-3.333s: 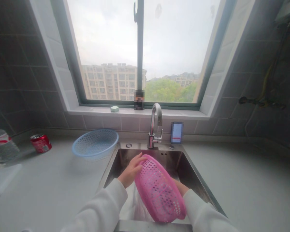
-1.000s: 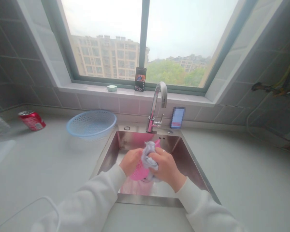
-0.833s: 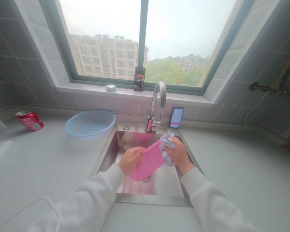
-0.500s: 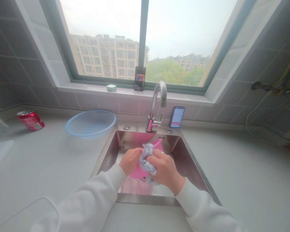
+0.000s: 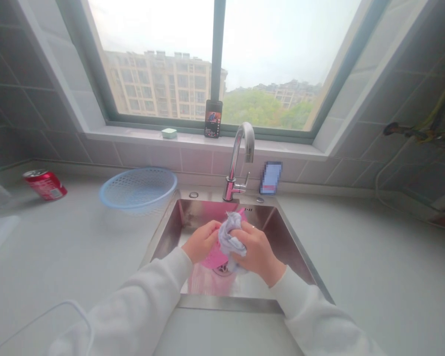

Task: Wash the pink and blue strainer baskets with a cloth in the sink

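Observation:
Over the sink point(image 5: 300, 257), my right hand point(image 5: 258, 251) is closed around a crumpled pale grey cloth point(image 5: 230, 236), part of which dangles below the fingers. My left hand point(image 5: 202, 242) is closed on the edge of a pink plastic basket point(image 5: 214, 258), its fingertips close to the cloth. The basket is tilted, and the cloth and both hands hide much of it. The cloth lies against the basket. Beneath them the drain point(image 5: 222, 269) shows partly in the sink bottom.
A chrome faucet point(image 5: 247, 141) rises behind the sink. Left of it sit a blue plastic basket point(image 5: 139, 190) and a red can point(image 5: 46, 185). One phone point(image 5: 212, 118) leans on the window; another point(image 5: 271, 178) stands against the wall. A green block point(image 5: 169, 133) rests on the sill.
The cloth and my right hand have shifted slightly right along the pink basket. The basket has tipped, and more of the drain shows. My left hand keeps its hold.

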`<state>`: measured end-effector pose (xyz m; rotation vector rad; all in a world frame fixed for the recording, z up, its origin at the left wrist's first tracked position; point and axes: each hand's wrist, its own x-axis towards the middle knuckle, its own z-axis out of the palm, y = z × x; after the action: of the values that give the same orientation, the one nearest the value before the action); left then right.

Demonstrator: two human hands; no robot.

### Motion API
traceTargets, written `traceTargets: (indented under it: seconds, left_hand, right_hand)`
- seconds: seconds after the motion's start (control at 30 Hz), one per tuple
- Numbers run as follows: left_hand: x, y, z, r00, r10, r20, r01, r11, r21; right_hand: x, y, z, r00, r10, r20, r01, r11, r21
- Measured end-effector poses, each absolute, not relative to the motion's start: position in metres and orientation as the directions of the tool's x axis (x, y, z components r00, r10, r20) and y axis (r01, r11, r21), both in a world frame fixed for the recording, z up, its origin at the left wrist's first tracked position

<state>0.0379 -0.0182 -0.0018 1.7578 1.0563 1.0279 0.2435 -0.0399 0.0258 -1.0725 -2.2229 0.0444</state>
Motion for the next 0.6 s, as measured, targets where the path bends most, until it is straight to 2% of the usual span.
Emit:
traceTargets:
  seconds: [0.07,0.2,0.27,0.37,0.43,0.5,0.6]
  left_hand:
    - [0.035,-0.016,0.0,0.317,0.938,0.142,0.244,-0.226,0.943]
    - [0.038,-0.018,0.005,0.257,0.966,0.02,0.22,-0.078,0.972]
    - [0.042,-0.018,0.004,0.209,0.977,0.05,0.226,-0.098,0.969]
    - [0.046,-0.019,0.001,0.185,0.965,0.183,0.258,-0.228,0.939]
    - [0.045,-0.02,0.0,0.2,0.949,0.245,0.266,-0.293,0.918]
    - [0.043,-0.021,0.002,0.206,0.943,0.263,0.278,-0.314,0.908]
    - [0.04,-0.024,0.007,0.204,0.952,0.23,0.33,-0.288,0.899]
  right_hand:
    - [0.253,-0.033,0.025,-0.396,0.724,0.564,0.701,0.635,-0.324]
    - [0.276,-0.014,0.026,-0.188,0.776,0.602,0.784,0.488,-0.384]
    - [0.271,-0.017,0.026,-0.2,0.77,0.606,0.806,0.481,-0.345]
    - [0.246,-0.037,0.024,-0.417,0.703,0.576,0.751,0.624,-0.217]
    - [0.235,-0.044,0.022,-0.506,0.656,0.559,0.691,0.697,-0.192]
    - [0.238,-0.038,0.022,-0.467,0.689,0.555,0.7,0.671,-0.244]
    - [0.262,-0.016,0.025,-0.233,0.803,0.549,0.799,0.48,-0.363]
